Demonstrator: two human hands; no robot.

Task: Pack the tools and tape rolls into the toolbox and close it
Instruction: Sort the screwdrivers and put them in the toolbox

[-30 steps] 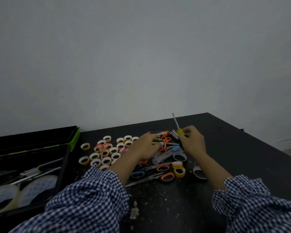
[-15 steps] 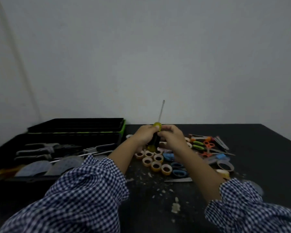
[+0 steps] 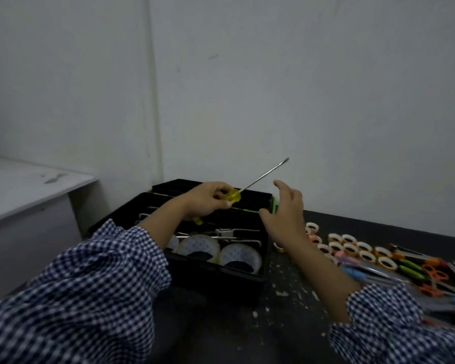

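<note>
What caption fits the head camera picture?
Left hand holds a yellow-handled screwdriver over the open toolbox; right hand open.

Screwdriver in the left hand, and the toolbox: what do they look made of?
Screwdriver: the handle is translucent yellow and glossy, likely plastic. The shaft is thin and grey with a bright sheen, likely steel. Toolbox: matte black walls with a green trim strip and a moulded look, probably plastic, though the dim light leaves that open.
</note>
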